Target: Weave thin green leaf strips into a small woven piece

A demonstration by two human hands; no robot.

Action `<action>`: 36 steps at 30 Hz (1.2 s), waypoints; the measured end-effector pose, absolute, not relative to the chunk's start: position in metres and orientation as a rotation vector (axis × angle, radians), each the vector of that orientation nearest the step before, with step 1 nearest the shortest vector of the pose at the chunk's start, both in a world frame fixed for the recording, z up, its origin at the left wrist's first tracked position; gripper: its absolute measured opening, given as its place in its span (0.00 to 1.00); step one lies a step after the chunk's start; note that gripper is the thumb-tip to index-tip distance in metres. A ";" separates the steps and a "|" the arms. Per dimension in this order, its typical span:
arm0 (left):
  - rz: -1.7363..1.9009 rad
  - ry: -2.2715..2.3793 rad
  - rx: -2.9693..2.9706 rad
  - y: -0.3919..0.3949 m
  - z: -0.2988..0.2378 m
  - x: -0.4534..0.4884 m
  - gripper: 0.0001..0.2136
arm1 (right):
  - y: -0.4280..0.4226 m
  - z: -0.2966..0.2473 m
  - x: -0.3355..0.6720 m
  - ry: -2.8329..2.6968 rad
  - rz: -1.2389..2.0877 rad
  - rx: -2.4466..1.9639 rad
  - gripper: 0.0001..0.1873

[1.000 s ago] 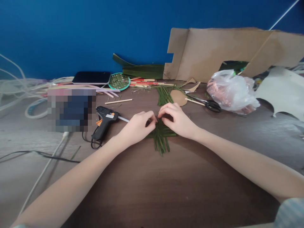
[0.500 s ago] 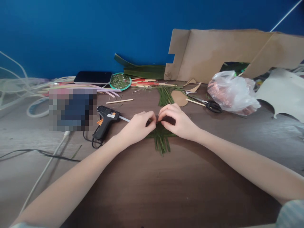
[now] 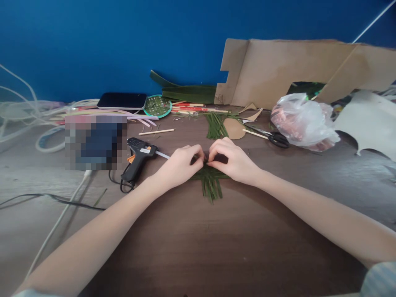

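Observation:
Both hands meet over a piece of green leaf strips (image 3: pixel 211 187) lying on the brown table, its loose ends fanning toward me. My left hand (image 3: pixel 184 164) is closed in a pinch at the middle of the strips. Facing it, my right hand (image 3: pixel 233 160) pinches thumb against fingertips at almost the same spot. Whatever sits between the fingertips is too small and hidden to make out. Beyond my hands more cut green strips (image 3: pixel 215 126) lie beside a round brown cardboard piece (image 3: pixel 234 128).
Left of my left hand lies a black glue gun (image 3: pixel 138 161) with its cord. Scissors (image 3: pixel 277 139) and a plastic bag (image 3: pixel 305 119) are at the right. Behind stand cardboard (image 3: pixel 275 70), a phone (image 3: pixel 122 101) and a green-rimmed round dish (image 3: pixel 157 106). A cable (image 3: pixel 58 222) crosses the left side.
My right hand's fingertips have drawn slightly back to the right and lower, so the thumb and fingers pinch closer together. My left hand stays nearly still.

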State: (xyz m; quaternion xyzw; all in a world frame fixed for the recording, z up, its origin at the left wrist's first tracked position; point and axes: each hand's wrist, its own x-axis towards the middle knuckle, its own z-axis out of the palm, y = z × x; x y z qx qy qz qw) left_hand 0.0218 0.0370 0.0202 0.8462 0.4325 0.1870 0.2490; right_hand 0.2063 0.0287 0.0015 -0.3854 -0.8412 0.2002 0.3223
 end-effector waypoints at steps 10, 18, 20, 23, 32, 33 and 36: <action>0.505 1.173 2.326 0.038 0.019 0.022 0.05 | 0.027 0.001 0.206 -2.254 0.461 -1.001 0.07; 0.491 1.181 2.305 0.037 0.021 0.022 0.04 | 0.028 -0.001 0.208 -2.247 0.541 -1.043 0.06; 0.487 1.188 2.297 0.037 0.022 0.022 0.04 | 0.028 -0.001 0.209 -2.238 0.562 -1.029 0.06; 0.479 1.193 2.292 0.037 0.022 0.022 0.04 | 0.027 0.000 0.210 -2.227 0.590 -1.045 0.06; 0.472 1.195 2.293 0.037 0.022 0.022 0.04 | 0.026 0.001 0.212 -2.230 0.575 -1.148 0.03; 0.468 1.196 2.296 0.037 0.022 0.022 0.04 | 0.026 0.001 0.212 -2.233 0.568 -1.143 0.03; 0.468 1.147 2.316 0.037 0.022 0.022 0.03 | 0.026 0.001 0.212 -2.241 0.548 -1.107 0.03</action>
